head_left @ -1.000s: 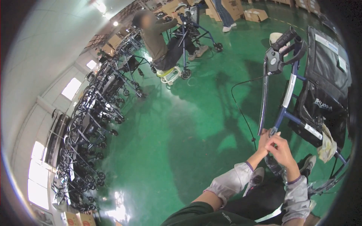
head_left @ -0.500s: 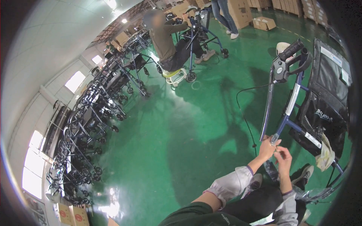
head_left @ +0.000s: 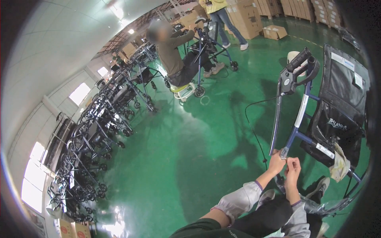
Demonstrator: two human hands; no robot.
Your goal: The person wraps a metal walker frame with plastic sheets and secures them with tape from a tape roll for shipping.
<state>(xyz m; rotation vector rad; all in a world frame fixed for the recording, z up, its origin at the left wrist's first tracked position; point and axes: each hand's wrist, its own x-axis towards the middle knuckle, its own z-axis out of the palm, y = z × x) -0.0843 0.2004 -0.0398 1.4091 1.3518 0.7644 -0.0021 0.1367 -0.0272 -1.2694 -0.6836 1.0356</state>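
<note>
In front of me on the right stands a blue rollator frame (head_left: 292, 137), with a black handle grip (head_left: 298, 59) and brake lever at its top. Clear plastic wrap (head_left: 284, 152) covers part of its tube. My left hand (head_left: 276, 162) is closed around that wrapped tube, beside the lower end of the handle tube (head_left: 274, 135). Just right of it, my right hand (head_left: 293, 169) has its fingers pinched together against the wrapped section; what they hold is too small to make out. A black brake cable (head_left: 254, 133) hangs in a loop to the left.
A black bag (head_left: 337, 119) hangs on the rollator, with a crumpled pale wrapper (head_left: 340, 164) below. Rows of rollators (head_left: 99, 131) line the left. Ahead, a co-worker (head_left: 170, 55) sits on a stool by another rollator; another person (head_left: 226, 23) stands near cardboard boxes (head_left: 244, 18).
My right hand has closed its fingers and moved slightly left and down, nearer my left hand. My left hand has stayed at the tube. The standing person shows more fully as the view shifted.
</note>
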